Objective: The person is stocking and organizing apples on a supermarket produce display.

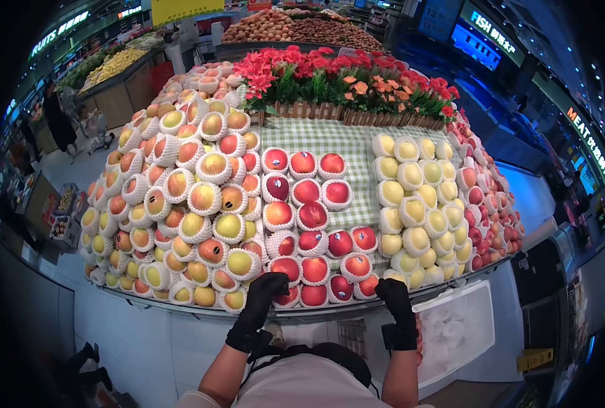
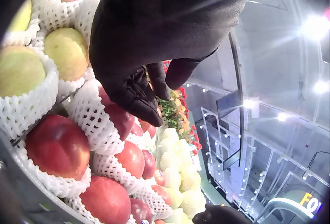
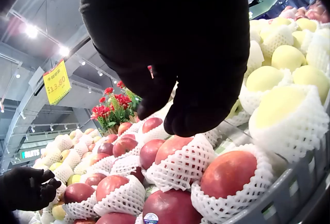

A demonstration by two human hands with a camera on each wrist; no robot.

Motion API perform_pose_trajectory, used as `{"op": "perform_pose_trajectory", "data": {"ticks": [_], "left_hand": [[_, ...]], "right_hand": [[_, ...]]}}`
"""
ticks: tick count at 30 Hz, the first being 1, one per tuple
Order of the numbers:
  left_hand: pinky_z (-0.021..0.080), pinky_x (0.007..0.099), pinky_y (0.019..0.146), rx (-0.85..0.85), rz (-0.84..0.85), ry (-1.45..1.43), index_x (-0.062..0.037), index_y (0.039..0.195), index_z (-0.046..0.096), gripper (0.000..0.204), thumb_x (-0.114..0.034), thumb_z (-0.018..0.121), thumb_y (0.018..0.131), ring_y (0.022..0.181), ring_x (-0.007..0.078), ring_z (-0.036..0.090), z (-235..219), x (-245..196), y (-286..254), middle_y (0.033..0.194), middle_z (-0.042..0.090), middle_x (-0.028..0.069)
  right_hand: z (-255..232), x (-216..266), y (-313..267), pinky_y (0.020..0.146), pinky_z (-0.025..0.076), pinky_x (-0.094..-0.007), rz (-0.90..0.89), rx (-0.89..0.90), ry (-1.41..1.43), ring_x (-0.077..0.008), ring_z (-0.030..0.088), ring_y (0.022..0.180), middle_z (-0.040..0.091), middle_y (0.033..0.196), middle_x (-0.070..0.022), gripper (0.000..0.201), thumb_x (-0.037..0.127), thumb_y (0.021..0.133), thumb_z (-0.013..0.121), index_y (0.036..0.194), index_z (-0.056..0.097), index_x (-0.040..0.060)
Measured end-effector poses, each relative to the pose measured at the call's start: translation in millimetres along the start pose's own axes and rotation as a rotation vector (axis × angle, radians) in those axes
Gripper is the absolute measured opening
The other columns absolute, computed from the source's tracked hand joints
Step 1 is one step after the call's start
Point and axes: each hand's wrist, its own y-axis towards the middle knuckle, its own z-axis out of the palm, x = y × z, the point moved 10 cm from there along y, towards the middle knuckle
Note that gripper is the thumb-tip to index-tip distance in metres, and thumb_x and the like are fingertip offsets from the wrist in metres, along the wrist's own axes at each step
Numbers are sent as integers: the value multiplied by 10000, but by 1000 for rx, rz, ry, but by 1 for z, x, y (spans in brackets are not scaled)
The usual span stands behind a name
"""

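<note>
Both hands wear black gloves and hold nothing. Over the front left corner of the red fruit (image 1: 314, 270), my left hand (image 1: 265, 294) hangs with loosely bent fingers. Each red fruit sits in a white foam net, and some carry small stickers. In the left wrist view the fingers (image 2: 136, 98) hover close over netted red fruit (image 2: 58, 147). My right hand (image 1: 395, 298) is at the front right corner of the same rows, beside the pale yellow fruit (image 1: 415, 239). Its fingers (image 3: 188, 113) droop above a netted red fruit (image 3: 229, 173) in the right wrist view.
Yellow-red netted fruit (image 1: 214, 168) are heaped at the left. Checkered cloth (image 1: 316, 136) shows behind the red rows, with red flowers (image 1: 302, 68) along the back. A grey rim (image 1: 330, 309) edges the stand. On the right below is a white foam box (image 1: 482, 319).
</note>
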Motion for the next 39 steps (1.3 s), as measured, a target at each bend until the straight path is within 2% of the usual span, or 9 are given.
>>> {"op": "perform_pose_trajectory", "data": {"ticks": [8, 19, 22, 25, 28, 30, 32, 34, 39], "left_hand": [[514, 301, 830, 42, -42, 73, 24, 1119, 652, 256, -154, 599, 942, 892, 152, 654, -14, -4, 7, 993, 689, 81], [528, 301, 808, 27, -31, 7, 16, 1124, 646, 253, -160, 601, 947, 869, 160, 658, -5, -9, 11, 978, 678, 78], [530, 306, 815, -23, -27, 8, 20, 1131, 639, 261, -160, 599, 946, 887, 160, 653, -5, -16, 12, 974, 677, 81], [520, 299, 818, -68, 44, -2, 20, 1120, 645, 256, -158, 602, 941, 883, 153, 648, -4, -26, 13, 957, 679, 76], [505, 288, 819, -129, 91, 42, 16, 1100, 656, 244, -157, 604, 937, 872, 142, 641, -2, -33, 10, 935, 680, 66], [495, 281, 820, -175, 80, 78, 13, 1085, 664, 234, -158, 604, 937, 863, 136, 638, -5, -32, 11, 924, 680, 59], [492, 276, 817, -172, 59, 84, 11, 1076, 667, 230, -160, 603, 937, 863, 134, 637, 0, -33, 7, 923, 680, 55], [495, 277, 809, -173, 48, 92, 8, 1070, 670, 227, -166, 611, 938, 855, 133, 636, 3, -33, 6, 920, 680, 56], [502, 283, 794, -208, 49, 93, 5, 1060, 672, 228, -183, 633, 938, 833, 133, 637, 6, -33, 3, 907, 680, 62]], "right_hand": [[36, 31, 6, 620, 477, -264, -69, -37, 181, -101, 597, 671, 649, 767, -25, 170, 153, 914, 587, 1004, 676, 40], [38, 73, 61, 600, 465, -293, -261, -22, -137, -92, 540, 684, 632, 791, -24, 259, 100, 940, 554, 1183, 615, 35], [41, 98, 91, 570, 444, -315, -278, 41, -172, -112, 502, 626, 577, 719, -36, 379, 85, 929, 536, 1307, 559, 91], [44, 120, 127, 584, 481, -454, -387, 74, -356, -332, 626, 618, 619, 705, -231, 493, 147, 911, 527, 1402, 478, 159], [49, 136, 166, 595, 492, -468, -454, 60, -428, -360, 626, 630, 624, 701, -218, 574, 146, 894, 538, 1453, 406, 163], [52, 137, 193, 619, 503, -463, -329, 94, -256, -365, 629, 646, 628, 704, -213, 572, 141, 887, 556, 1442, 419, 148], [53, 148, 214, 838, 506, -447, -474, 49, -268, -341, 644, 953, 651, 1052, -224, 558, 198, 894, 596, 1420, 438, 93], [52, 164, 227, 1005, 440, -436, -650, -59, -322, -364, 541, 1194, 533, 1314, -236, 591, 246, 890, 620, 1405, 430, 29], [62, 175, 260, 1090, 374, -426, -565, -20, -340, -375, 440, 1315, 439, 1423, -243, 714, 304, 851, 678, 1417, 382, -15]]}}
